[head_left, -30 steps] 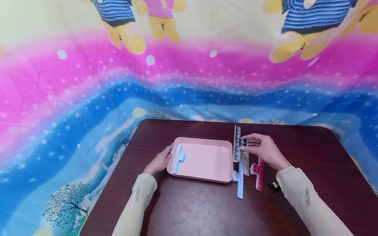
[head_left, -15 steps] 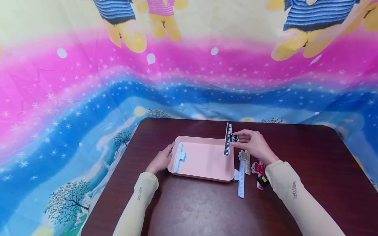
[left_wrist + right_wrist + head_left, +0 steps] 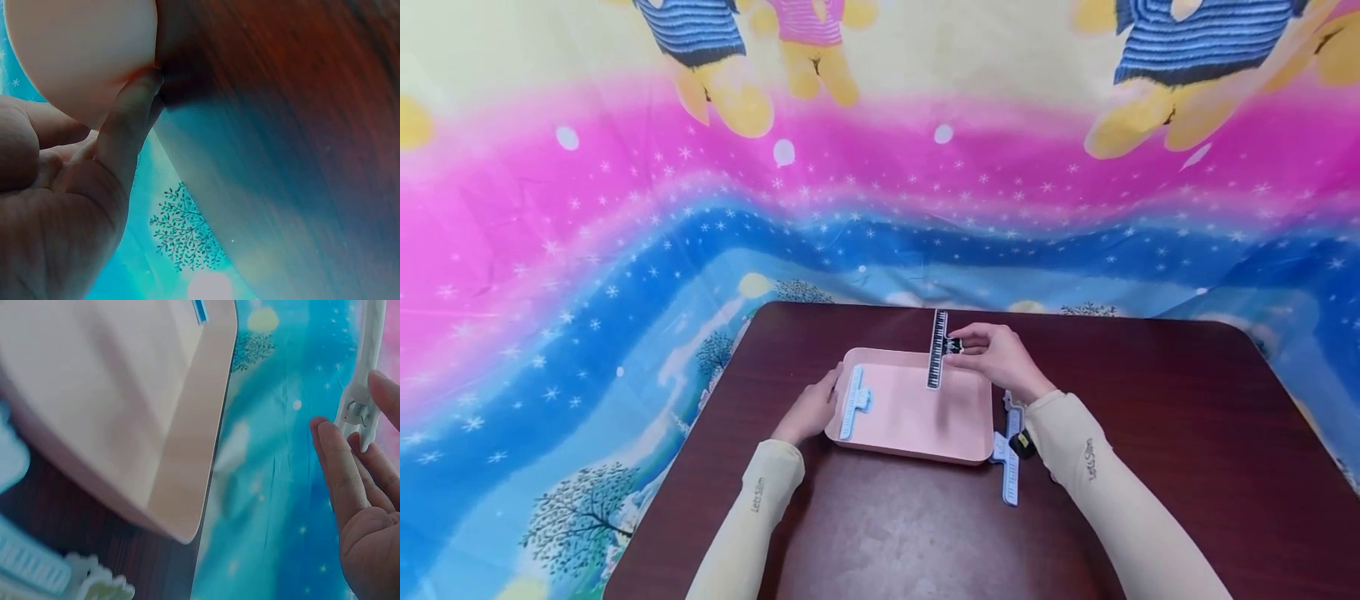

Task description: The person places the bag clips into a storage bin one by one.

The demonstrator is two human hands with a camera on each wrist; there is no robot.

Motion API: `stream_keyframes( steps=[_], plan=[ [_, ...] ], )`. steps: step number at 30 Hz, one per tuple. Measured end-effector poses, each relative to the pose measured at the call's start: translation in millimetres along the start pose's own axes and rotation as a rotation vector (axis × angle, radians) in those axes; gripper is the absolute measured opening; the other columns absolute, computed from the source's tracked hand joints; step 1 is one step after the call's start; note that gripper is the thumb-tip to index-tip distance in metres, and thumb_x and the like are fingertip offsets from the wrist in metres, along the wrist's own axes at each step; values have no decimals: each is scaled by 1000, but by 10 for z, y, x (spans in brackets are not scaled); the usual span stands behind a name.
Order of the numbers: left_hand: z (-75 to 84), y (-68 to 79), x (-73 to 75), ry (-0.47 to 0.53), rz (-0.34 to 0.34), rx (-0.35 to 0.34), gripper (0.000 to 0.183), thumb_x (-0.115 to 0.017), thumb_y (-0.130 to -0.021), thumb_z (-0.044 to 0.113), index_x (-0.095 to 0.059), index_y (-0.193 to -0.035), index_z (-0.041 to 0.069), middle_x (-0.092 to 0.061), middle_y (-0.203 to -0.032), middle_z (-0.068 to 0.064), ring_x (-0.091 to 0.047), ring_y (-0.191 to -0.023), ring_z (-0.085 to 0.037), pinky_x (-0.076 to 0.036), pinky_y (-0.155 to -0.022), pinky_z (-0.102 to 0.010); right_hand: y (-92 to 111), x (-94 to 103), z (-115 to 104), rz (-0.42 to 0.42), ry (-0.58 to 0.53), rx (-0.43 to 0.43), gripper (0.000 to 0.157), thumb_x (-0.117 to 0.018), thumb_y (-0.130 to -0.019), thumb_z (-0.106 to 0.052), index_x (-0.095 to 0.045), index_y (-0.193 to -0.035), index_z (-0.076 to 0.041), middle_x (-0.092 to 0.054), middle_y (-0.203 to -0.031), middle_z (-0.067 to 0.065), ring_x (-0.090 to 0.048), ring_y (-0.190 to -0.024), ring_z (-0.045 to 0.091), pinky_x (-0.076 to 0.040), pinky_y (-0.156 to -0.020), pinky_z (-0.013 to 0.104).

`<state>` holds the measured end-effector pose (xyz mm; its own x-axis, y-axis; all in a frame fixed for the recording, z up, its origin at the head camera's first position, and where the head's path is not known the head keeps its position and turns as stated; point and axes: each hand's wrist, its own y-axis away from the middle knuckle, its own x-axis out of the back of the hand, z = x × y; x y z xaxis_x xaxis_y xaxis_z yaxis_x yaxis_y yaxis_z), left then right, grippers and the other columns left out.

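A pink tray (image 3: 917, 446) sits on the dark wooden table (image 3: 1150, 417). A light blue ruler clip (image 3: 853, 402) lies inside it along its left side. My right hand (image 3: 996, 357) pinches a black piano-key ruler clip (image 3: 937, 348) and holds it above the tray's far edge; its white underside (image 3: 364, 369) shows in the right wrist view. My left hand (image 3: 808, 410) rests against the tray's left rim, fingers (image 3: 128, 119) touching the tray wall (image 3: 81, 50).
Another light blue ruler clip (image 3: 1009, 467) lies on the table just right of the tray, partly under my right forearm. A colourful cartoon cloth (image 3: 625, 208) hangs behind and drapes around the table.
My right hand carried the black clip leftward from the table beside the tray to over the tray's far edge. The beige and red clips are now hidden by my right forearm.
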<state>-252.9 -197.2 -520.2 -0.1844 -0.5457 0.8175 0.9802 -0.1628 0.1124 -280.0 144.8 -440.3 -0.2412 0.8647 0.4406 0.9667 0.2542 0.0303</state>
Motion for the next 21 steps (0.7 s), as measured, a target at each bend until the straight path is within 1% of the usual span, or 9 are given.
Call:
stream_keyframes(
  steps=[4, 8, 13, 18, 21],
  plan=[
    [-1, -10, -10, 4, 6, 6, 55, -43, -110, 12, -31, -163, 8, -40, -164, -19, -42, -149, -35, -35, -122, -53, -71, -111, -64, -6, -14, 11, 47, -87, -85, -22, -72, -129, -9, -70, -128, 19, -68, -121, 33, -55, -104, 49],
    [-6, -2, -33, -29, 5, 12, 55, -42, -110, 11, -31, -163, 7, -43, -161, -19, -47, -145, -37, -39, -119, -54, -137, -246, -88, -24, -29, 9, 45, -87, -85, -18, -73, -126, -9, -73, -124, 18, -70, -117, 32, -57, -100, 47],
    [-7, -1, -50, -69, 3, 9, 56, -42, -109, 10, -29, -163, 5, -46, -159, -20, -52, -140, -39, -42, -117, -54, -207, -407, -113, -46, -24, 4, 44, -88, -84, -20, -74, -125, -10, -73, -122, 15, -72, -113, 30, -59, -97, 45],
    [5, -14, -36, -68, 4, 9, 56, -42, -110, 11, -28, -164, 5, -45, -159, -20, -51, -142, -37, -41, -118, -52, -269, -509, -156, -46, -29, 21, 43, -89, -83, -19, -75, -123, -9, -74, -117, 15, -75, -107, 27, -60, -94, 43],
    [7, -30, -25, -74, 5, -3, 56, -42, -110, 11, -28, -164, 5, -46, -159, -20, -52, -141, -37, -42, -117, -52, -301, -555, -160, -38, -27, 20, 43, -90, -82, -19, -75, -121, -10, -76, -113, 14, -75, -104, 24, -60, -91, 42]
  ],
)
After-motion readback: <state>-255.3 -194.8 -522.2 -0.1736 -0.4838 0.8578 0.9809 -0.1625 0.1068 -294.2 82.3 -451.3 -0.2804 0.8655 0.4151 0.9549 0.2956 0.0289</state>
